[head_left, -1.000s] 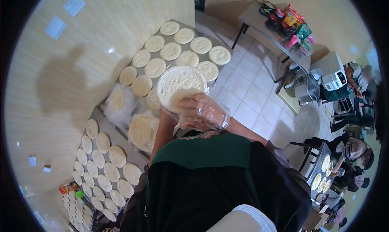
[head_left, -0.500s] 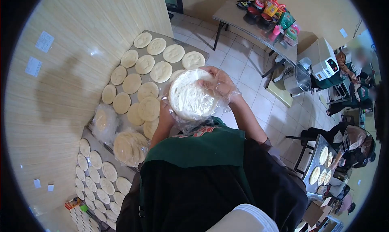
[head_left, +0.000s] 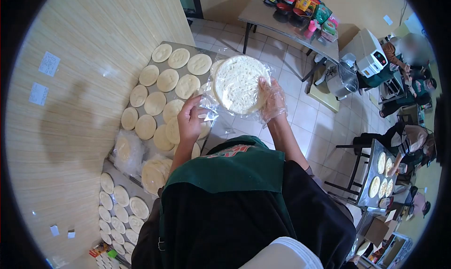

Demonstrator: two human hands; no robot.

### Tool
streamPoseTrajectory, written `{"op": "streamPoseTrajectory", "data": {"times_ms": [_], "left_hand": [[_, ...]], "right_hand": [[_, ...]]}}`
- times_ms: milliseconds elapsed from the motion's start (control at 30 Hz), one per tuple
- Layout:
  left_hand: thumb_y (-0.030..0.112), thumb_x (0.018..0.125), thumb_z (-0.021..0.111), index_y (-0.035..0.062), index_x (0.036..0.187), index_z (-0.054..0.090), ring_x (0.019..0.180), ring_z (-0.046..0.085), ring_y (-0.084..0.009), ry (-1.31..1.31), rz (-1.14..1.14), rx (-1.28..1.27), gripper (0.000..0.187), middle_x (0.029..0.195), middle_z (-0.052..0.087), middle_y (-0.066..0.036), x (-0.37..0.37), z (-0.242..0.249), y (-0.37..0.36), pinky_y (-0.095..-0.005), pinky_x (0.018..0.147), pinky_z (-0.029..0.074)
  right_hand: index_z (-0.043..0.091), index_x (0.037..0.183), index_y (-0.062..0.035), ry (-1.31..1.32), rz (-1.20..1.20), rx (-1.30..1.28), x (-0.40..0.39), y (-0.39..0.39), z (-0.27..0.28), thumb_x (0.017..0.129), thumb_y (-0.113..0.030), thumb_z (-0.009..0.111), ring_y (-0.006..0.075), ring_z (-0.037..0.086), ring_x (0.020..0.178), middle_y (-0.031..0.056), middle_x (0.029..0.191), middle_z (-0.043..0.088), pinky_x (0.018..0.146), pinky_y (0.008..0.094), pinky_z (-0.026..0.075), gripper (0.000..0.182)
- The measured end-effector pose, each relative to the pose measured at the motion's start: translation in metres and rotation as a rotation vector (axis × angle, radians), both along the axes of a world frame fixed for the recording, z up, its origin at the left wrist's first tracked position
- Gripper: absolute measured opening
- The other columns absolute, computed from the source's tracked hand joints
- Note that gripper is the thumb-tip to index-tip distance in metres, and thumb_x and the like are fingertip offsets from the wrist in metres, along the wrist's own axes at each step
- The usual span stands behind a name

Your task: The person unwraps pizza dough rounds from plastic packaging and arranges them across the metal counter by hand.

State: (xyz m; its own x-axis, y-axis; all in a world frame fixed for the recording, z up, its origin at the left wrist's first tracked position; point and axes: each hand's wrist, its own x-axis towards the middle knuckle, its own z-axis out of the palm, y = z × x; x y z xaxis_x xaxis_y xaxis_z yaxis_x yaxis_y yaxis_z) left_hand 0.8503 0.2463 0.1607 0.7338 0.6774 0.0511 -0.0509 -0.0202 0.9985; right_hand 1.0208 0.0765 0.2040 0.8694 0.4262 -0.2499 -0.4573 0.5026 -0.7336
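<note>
A round, pale pizza base [head_left: 238,83] with a dimpled face is held up in front of me, inside a clear plastic bag [head_left: 210,111]. My right hand [head_left: 274,102], covered in clear plastic, grips the base's right edge with the thumb on its face. At the lower left, my left hand [head_left: 189,121] pinches the edge of the bag. Behind the left hand, more round bases [head_left: 188,86] lie in rows on a metal table. Close to my left forearm sits a bagged stack of bases [head_left: 155,175].
Another plastic-wrapped bundle [head_left: 126,149] lies by the wall. A second table [head_left: 152,198] at the lower left carries more bases. Across the tiled floor stands a table [head_left: 263,17] with bowls and packets. Several people work at the right, one beside a metal table [head_left: 371,198] with bases.
The bagged base has moved up and right, away from my body, and faces me more squarely. My left hand has come out from behind it to the bag's lower left edge.
</note>
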Motion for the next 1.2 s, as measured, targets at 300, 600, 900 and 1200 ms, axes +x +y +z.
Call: {"op": "streamPoseTrajectory", "data": {"times_ms": [300,600,900,1200], "left_hand": [[0.022,0.101,0.041,0.0008,0.119,0.052,0.096,0.068,-0.0284,-0.084,-0.126,-0.280,0.030,0.131,0.055,-0.013,0.000,0.012,-0.005,-0.0336,0.067,0.060],[0.023,0.095,0.060,0.0002,0.103,0.061,0.073,0.061,-0.0104,-0.047,0.039,-0.079,0.025,0.090,0.063,-0.004,0.005,0.024,-0.002,-0.0250,0.057,0.056],[0.016,0.094,0.062,0.0010,0.091,0.065,0.066,0.052,-0.0021,-0.043,-0.040,0.014,0.016,0.078,0.061,0.002,-0.006,0.048,0.009,-0.0156,0.057,0.040],[0.013,0.095,0.059,-0.0002,0.096,0.063,0.075,0.060,-0.0072,-0.116,0.065,0.064,0.014,0.090,0.066,-0.005,-0.003,0.071,-0.002,-0.0196,0.064,0.047]], "right_hand": [[0.050,0.123,-0.0030,-0.046,-0.121,-0.046,-0.014,0.002,-0.023,0.090,-0.013,0.063,0.0202,0.060,0.099,0.0097,0.108,0.061,0.088,0.0353,0.052,0.037],[0.056,0.114,-0.0086,-0.121,0.267,-0.042,-0.021,-0.012,-0.012,0.083,-0.025,0.073,0.0167,0.060,0.091,0.0032,0.093,0.062,0.077,0.0325,0.051,0.039],[0.065,0.096,-0.0029,-0.809,0.749,-0.505,0.013,-0.015,0.024,0.094,-0.051,0.052,0.0131,0.053,0.073,0.0032,0.081,0.061,0.065,0.0311,0.047,0.050],[0.067,0.091,0.0015,-0.666,0.454,-0.410,-0.011,0.017,0.006,0.096,-0.046,0.052,0.0088,0.052,0.071,0.0030,0.076,0.063,0.065,0.0286,0.047,0.050]]}}
